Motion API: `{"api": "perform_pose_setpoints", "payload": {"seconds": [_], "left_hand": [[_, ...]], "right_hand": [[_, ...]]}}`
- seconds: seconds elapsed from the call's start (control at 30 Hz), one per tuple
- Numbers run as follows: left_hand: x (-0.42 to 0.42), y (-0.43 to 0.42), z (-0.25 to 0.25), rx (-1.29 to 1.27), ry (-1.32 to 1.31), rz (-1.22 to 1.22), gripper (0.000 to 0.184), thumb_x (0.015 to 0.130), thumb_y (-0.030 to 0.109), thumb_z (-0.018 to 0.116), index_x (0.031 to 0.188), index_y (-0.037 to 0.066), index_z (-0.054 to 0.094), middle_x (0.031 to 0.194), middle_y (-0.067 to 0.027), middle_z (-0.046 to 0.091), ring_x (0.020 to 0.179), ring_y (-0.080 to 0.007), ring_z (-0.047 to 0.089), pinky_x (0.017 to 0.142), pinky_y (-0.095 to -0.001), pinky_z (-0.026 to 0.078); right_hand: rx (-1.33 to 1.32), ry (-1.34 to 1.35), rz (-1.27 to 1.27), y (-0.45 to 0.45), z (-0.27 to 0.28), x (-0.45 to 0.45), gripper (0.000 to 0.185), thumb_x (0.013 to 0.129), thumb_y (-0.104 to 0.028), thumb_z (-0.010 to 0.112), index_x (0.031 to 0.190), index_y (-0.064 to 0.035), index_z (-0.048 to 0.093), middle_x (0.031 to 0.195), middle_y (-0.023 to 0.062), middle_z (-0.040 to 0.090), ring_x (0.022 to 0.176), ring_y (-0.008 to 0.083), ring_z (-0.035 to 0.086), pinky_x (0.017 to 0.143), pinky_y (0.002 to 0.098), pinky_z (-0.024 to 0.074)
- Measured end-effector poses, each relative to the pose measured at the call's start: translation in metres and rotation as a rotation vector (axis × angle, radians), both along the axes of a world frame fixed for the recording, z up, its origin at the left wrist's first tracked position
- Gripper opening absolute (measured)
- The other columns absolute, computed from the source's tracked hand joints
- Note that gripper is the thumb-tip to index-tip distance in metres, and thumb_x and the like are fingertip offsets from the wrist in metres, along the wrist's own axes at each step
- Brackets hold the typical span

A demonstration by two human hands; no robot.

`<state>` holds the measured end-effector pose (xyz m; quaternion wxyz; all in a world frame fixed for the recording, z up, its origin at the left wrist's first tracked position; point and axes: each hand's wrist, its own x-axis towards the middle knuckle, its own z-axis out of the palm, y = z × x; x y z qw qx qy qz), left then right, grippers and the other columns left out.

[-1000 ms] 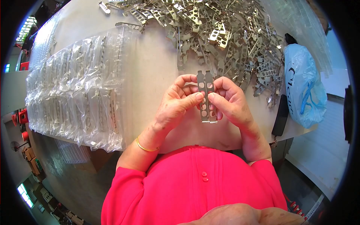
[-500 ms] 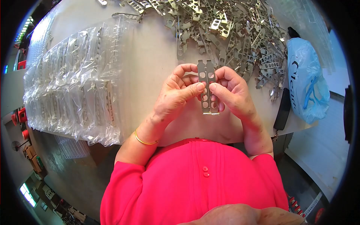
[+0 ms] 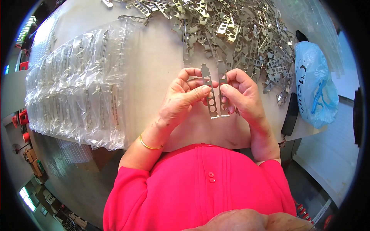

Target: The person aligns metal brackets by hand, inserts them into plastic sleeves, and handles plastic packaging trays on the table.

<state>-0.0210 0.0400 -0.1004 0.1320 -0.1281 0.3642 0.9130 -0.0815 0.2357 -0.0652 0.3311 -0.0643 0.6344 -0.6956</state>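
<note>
Between thumb and fingers, my left hand (image 3: 184, 92) pinches a flat metal bracket (image 3: 209, 90) with a row of round holes and a stepped top end. My right hand (image 3: 241, 94) grips a similar metal bracket (image 3: 223, 86) upright beside it. A narrow gap separates the two pieces, wider at the top than at the bent lower ends. Part of another metal edge shows below the right fingers, too small to make out. Beyond my hands lies a big heap of loose metal brackets (image 3: 246, 36) on the table (image 3: 154, 61).
To the left, a clear plastic tray (image 3: 75, 84) holds rows of brackets in clear wrapping. At the right stand a blue plastic bag (image 3: 316, 84) and a dark flat object (image 3: 290, 113) near the table's edge. Clear plastic sheets (image 3: 312, 27) lie at the far right.
The two brackets, side by side and close together before, have come apart. The left one now tilts, its top leaning left, and the right one has shifted slightly right with my right hand.
</note>
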Motion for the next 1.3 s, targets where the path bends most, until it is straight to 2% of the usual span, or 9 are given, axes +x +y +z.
{"api": "perform_pose_setpoints", "payload": {"seconds": [0.17, 0.4, 0.67, 0.8, 1.0, 1.17, 1.3], "left_hand": [[0.000, -0.001, 0.001, 0.023, 0.005, -0.010, 0.040, 0.093, 0.002, 0.067, 0.125, 0.010, 0.046, 0.115, -0.0180, 0.068, 0.089, -0.0160, 0.065, 0.078, -0.0294, 0.054], [0.000, -0.001, -0.003, 0.028, 0.033, -0.009, 0.040, 0.093, 0.002, 0.067, 0.126, 0.011, 0.046, 0.114, -0.0174, 0.069, 0.086, -0.0151, 0.065, 0.073, -0.0289, 0.054], [0.000, -0.004, 0.000, 0.025, 0.002, -0.013, 0.040, 0.093, 0.002, 0.067, 0.124, 0.011, 0.045, 0.113, -0.0164, 0.069, 0.083, -0.0141, 0.065, 0.071, -0.0276, 0.054], [0.001, -0.003, -0.003, 0.024, -0.001, -0.007, 0.039, 0.093, 0.002, 0.066, 0.124, 0.011, 0.045, 0.114, -0.0162, 0.069, 0.083, -0.0139, 0.065, 0.072, -0.0270, 0.053], [-0.001, 0.001, -0.002, -0.027, 0.005, 0.020, 0.034, 0.094, 0.007, 0.069, 0.120, 0.005, 0.047, 0.105, -0.0113, 0.071, 0.080, -0.0116, 0.063, 0.069, -0.0267, 0.051], [0.000, 0.000, -0.003, -0.001, 0.027, 0.006, 0.020, 0.095, 0.010, 0.068, 0.108, 0.003, 0.055, 0.095, -0.0067, 0.068, 0.085, -0.0121, 0.064, 0.070, -0.0274, 0.051], [0.002, 0.000, -0.005, 0.025, 0.048, -0.005, 0.014, 0.096, 0.011, 0.068, 0.103, 0.004, 0.058, 0.095, -0.0073, 0.069, 0.083, -0.0123, 0.064, 0.072, -0.0276, 0.052]], "right_hand": [[0.003, -0.019, 0.015, 0.002, 0.004, -0.001, 0.013, 0.098, -0.010, 0.059, 0.107, -0.0037, 0.054, 0.102, 0.0070, 0.070, 0.069, 0.0057, 0.060, 0.050, 0.0200, 0.0489], [-0.022, -0.030, 0.018, 0.000, 0.001, 0.001, 0.014, 0.099, -0.013, 0.060, 0.107, -0.0032, 0.054, 0.103, 0.0076, 0.069, 0.069, 0.0061, 0.060, 0.050, 0.0203, 0.0488], [-0.027, 0.005, -0.024, -0.002, 0.000, 0.001, 0.014, 0.099, -0.012, 0.060, 0.108, -0.0033, 0.056, 0.080, 0.0039, 0.064, 0.061, 0.0060, 0.058, 0.050, 0.0201, 0.0473], [-0.024, 0.001, -0.014, -0.002, 0.001, 0.002, 0.014, 0.099, -0.013, 0.060, 0.109, -0.0035, 0.056, 0.081, 0.0041, 0.064, 0.060, 0.0059, 0.058, 0.050, 0.0200, 0.0468], [-0.058, -0.008, 0.030, -0.004, -0.004, 0.006, 0.014, 0.099, -0.012, 0.061, 0.110, -0.0035, 0.056, 0.082, 0.0041, 0.065, 0.061, 0.0058, 0.059, 0.051, 0.0199, 0.0472], [-0.061, -0.013, 0.045, -0.007, -0.007, 0.007, 0.013, 0.099, -0.011, 0.060, 0.109, -0.0035, 0.055, 0.084, 0.0029, 0.065, 0.064, 0.0048, 0.059, 0.052, 0.0198, 0.0467], [-0.045, -0.007, 0.038, -0.007, -0.006, 0.006, 0.012, 0.099, -0.011, 0.060, 0.108, -0.0035, 0.055, 0.085, 0.0027, 0.065, 0.065, 0.0045, 0.059, 0.053, 0.0199, 0.0467]]}}
